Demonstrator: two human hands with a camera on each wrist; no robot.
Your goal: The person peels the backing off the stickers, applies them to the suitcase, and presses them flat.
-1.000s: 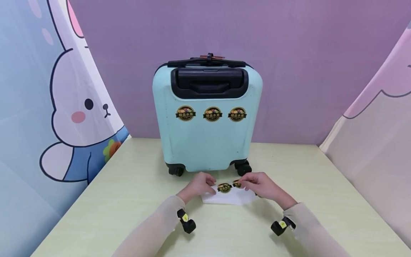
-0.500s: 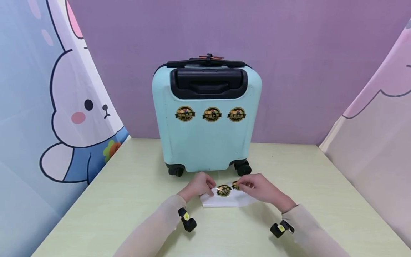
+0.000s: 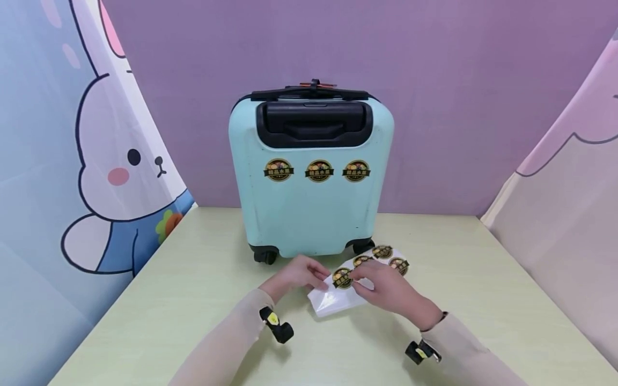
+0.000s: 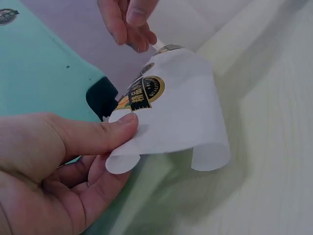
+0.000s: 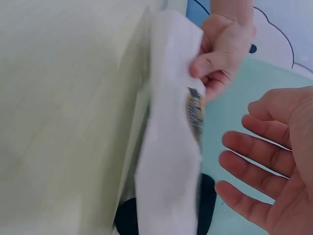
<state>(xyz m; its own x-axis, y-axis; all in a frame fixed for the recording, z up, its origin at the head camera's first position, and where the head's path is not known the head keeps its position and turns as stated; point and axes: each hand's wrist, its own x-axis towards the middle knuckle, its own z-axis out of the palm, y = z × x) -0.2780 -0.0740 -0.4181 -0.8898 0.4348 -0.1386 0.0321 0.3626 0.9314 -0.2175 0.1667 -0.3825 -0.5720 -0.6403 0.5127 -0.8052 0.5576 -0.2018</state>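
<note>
A white sheet of stickers, with several round black-and-gold stickers on it, is held slightly above the table. My left hand pinches its left edge between thumb and fingers; in the left wrist view the sheet's near edge curls under. Over the sheet hovers my right hand; in the right wrist view its fingers are spread and relaxed, apart from the paper. Just behind both hands stands an upright mint-green suitcase bearing three matching stickers in a row, the middle one below its black handle.
The pale wood-look table extends around the hands. Black suitcase wheels stand close behind the sheet. A purple backdrop rises at the back, and a printed rabbit curtain hangs on the left.
The sheet has turned, its right end swinging up and away towards the suitcase's right wheel, showing more stickers. My right hand has let go of the sheet and come slightly nearer the body.
</note>
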